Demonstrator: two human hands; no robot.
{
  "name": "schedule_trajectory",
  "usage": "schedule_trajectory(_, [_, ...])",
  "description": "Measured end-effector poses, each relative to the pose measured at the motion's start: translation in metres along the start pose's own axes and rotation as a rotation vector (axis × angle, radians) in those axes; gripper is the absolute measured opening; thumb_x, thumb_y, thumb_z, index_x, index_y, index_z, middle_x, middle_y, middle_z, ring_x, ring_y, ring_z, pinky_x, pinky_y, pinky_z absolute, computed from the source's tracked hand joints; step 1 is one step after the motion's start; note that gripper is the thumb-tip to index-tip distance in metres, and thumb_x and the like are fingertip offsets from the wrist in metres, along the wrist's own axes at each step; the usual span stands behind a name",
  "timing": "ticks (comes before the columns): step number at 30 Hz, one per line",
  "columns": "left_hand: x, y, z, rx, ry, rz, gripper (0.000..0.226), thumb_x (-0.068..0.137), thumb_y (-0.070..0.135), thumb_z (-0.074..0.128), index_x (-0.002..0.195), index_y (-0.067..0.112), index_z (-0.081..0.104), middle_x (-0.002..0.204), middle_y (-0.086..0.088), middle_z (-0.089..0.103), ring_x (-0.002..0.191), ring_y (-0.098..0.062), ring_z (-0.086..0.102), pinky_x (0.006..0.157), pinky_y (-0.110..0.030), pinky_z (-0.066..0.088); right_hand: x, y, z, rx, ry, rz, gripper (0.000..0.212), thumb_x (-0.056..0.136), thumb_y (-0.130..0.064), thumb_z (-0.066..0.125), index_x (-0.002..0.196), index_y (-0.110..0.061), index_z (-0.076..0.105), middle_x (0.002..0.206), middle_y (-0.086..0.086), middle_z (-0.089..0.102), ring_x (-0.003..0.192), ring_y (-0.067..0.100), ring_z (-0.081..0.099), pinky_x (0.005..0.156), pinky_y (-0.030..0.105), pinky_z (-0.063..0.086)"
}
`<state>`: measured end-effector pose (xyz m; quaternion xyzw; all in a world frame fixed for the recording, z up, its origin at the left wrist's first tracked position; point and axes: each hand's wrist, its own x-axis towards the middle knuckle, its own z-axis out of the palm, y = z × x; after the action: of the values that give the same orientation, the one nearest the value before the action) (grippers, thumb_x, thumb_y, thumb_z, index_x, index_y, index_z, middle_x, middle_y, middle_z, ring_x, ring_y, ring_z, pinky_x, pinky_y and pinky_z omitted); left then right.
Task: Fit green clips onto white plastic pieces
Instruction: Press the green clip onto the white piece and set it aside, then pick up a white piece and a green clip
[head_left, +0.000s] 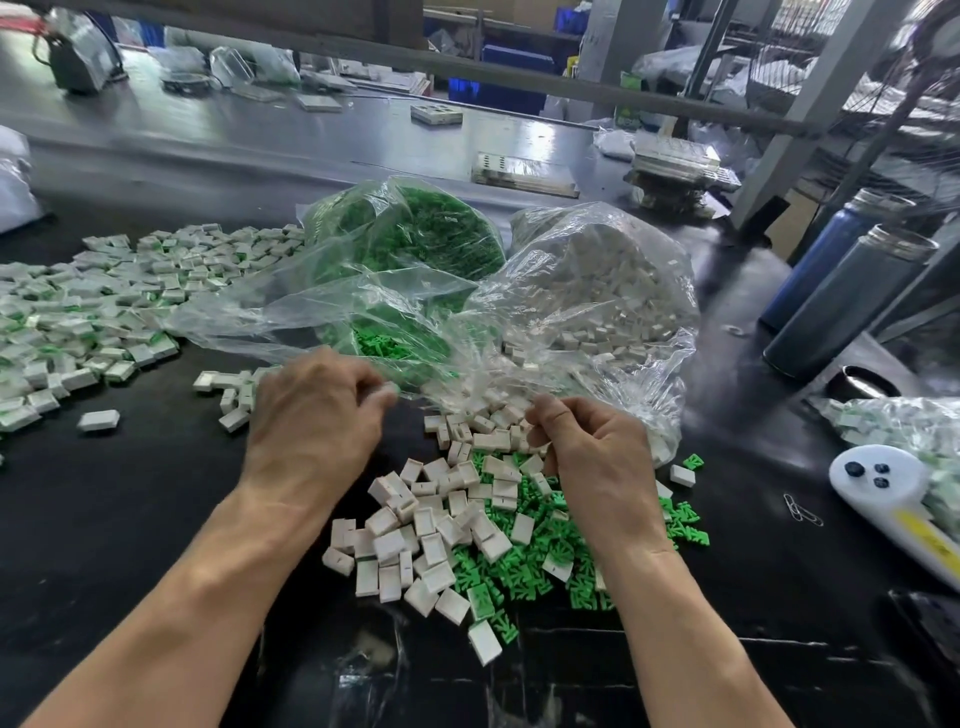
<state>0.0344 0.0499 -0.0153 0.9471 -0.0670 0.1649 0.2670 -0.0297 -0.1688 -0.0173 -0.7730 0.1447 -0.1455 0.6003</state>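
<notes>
- Head view looks down on both bare hands working over a black desk (130, 519), forearms coming in from the bottom corners.
- White plastic pieces (415, 525) sit in a loose heap just below and between the hands, and green clips (524, 566) are spread under and to the right of that heap, right under the right wrist. More of both spill from two clear bags: the bag of white pieces (597, 291) just past the right hand, the bag of green clips (410, 234) just past the left.
- Left hand (317, 415): knuckles up, fingers curled in with the tips pinched together near the bag edge. It looks like it's pinching something small, but I can't make out what.
- Right hand (592, 447): also curled, fingertips bunched on the clear plastic and the white pieces at the bag mouth; honestly can't tell which it's got.
- Handling guess: both parts look like tiny hard moulded plastic, basically weightless, rigid and a bit slick, so they'll skitter. I'd take a white piece by its long sides and a clip by its flat body, leaving the prongs free.
- Finished pieces (78, 312) look piled well off to the left of the left hand.
</notes>
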Motion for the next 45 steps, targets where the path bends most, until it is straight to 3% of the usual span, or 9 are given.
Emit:
schedule_trajectory(9, [0.017, -0.017, -0.009, 0.275, -0.068, -0.252, 0.016, 0.094, 0.042, 0.072, 0.104, 0.031, 0.079, 0.118, -0.006, 0.067, 0.121, -0.032, 0.050, 0.109, -0.050, 0.030, 0.005, 0.003, -0.004, -0.049, 0.002, 0.016, 0.030, 0.102, -0.037, 0.064, 0.083, -0.018, 0.077, 0.078, -0.002, 0.076, 0.061, 0.004, 0.061, 0.068, 0.030, 0.052])
schedule_trajectory(14, [0.015, -0.015, -0.008, 0.313, -0.093, -0.244, 0.021, 0.096, 0.041, 0.068, 0.112, 0.030, 0.077, 0.121, -0.006, 0.064, 0.121, -0.032, 0.047, 0.109, -0.050, 0.030, 0.009, 0.007, -0.009, -0.111, 0.027, 0.002, 0.031, 0.101, -0.040, 0.065, 0.080, -0.021, 0.077, 0.075, -0.004, 0.075, 0.061, 0.004, 0.063, 0.069, 0.033, 0.057])
schedule_trajectory(18, [0.012, -0.006, -0.009, 0.302, -0.054, -0.185, 0.018, 0.093, 0.039, 0.072, 0.106, 0.027, 0.078, 0.119, -0.006, 0.067, 0.118, -0.032, 0.053, 0.101, -0.047, 0.035, 0.013, 0.009, -0.015, -0.204, 0.008, -0.003, 0.029, 0.100, -0.042, 0.065, 0.079, -0.025, 0.074, 0.076, -0.015, 0.074, 0.068, -0.001, 0.067, 0.064, 0.022, 0.049])
schedule_trajectory(21, [0.007, 0.001, -0.008, 0.231, -0.046, -0.121, 0.012, 0.091, 0.039, 0.074, 0.095, 0.028, 0.077, 0.106, -0.002, 0.072, 0.106, -0.028, 0.059, 0.097, -0.045, 0.041, 0.014, 0.009, -0.020, -0.302, -0.021, -0.003, 0.029, 0.099, -0.042, 0.067, 0.076, -0.025, 0.073, 0.074, -0.015, 0.073, 0.070, -0.003, 0.066, 0.058, 0.014, 0.043])
schedule_trajectory(25, [-0.006, 0.010, 0.000, -0.087, -0.192, -0.099, 0.004, 0.094, 0.035, 0.073, 0.098, 0.033, 0.073, 0.098, 0.014, 0.072, 0.095, -0.010, 0.065, 0.101, -0.039, 0.050, 0.014, 0.008, -0.026, -0.399, -0.089, 0.029, 0.018, 0.098, -0.041, 0.069, 0.086, -0.028, 0.074, 0.084, -0.013, 0.073, 0.080, 0.002, 0.067, 0.065, 0.020, 0.046])
schedule_trajectory(31, [-0.014, 0.019, 0.011, -0.302, -0.421, -0.056, 0.011, 0.094, 0.030, 0.074, 0.094, 0.041, 0.072, 0.089, 0.024, 0.070, 0.081, 0.010, 0.065, 0.070, -0.008, 0.049, 0.016, 0.004, -0.038, -0.506, -0.186, 0.115, 0.013, 0.093, -0.038, 0.077, 0.081, -0.032, 0.077, 0.081, -0.013, 0.072, 0.075, 0.005, 0.066, 0.065, 0.024, 0.049])
schedule_trajectory(35, [-0.017, 0.022, 0.012, -0.286, -0.480, 0.007, 0.021, 0.095, 0.027, 0.072, 0.107, 0.045, 0.070, 0.100, 0.025, 0.063, 0.091, 0.004, 0.061, 0.089, -0.018, 0.052, 0.015, 0.001, -0.041, -0.513, -0.203, 0.101, 0.011, 0.092, -0.038, 0.078, 0.083, -0.033, 0.077, 0.080, -0.014, 0.071, 0.069, 0.001, 0.063, 0.058, 0.018, 0.043])
schedule_trajectory(38, [-0.017, 0.024, 0.012, -0.272, -0.455, 0.038, 0.019, 0.095, 0.027, 0.072, 0.105, 0.043, 0.069, 0.102, 0.024, 0.061, 0.094, 0.004, 0.060, 0.093, -0.023, 0.053, 0.011, 0.000, -0.032, -0.505, -0.206, 0.024, 0.007, 0.092, -0.038, 0.077, 0.085, -0.036, 0.077, 0.079, -0.018, 0.071, 0.071, -0.005, 0.064, 0.063, 0.016, 0.048])
schedule_trajectory(45, [-0.018, 0.026, 0.015, -0.220, -0.419, 0.112, 0.014, 0.095, 0.029, 0.072, 0.102, 0.039, 0.066, 0.102, 0.025, 0.059, 0.095, 0.007, 0.057, 0.086, -0.016, 0.047, 0.006, 0.000, -0.012, -0.656, -0.219, -0.035, 0.004, 0.095, -0.036, 0.074, 0.097, -0.035, 0.077, 0.095, -0.021, 0.067, 0.091, 0.003, 0.064, 0.092, 0.038, 0.059])
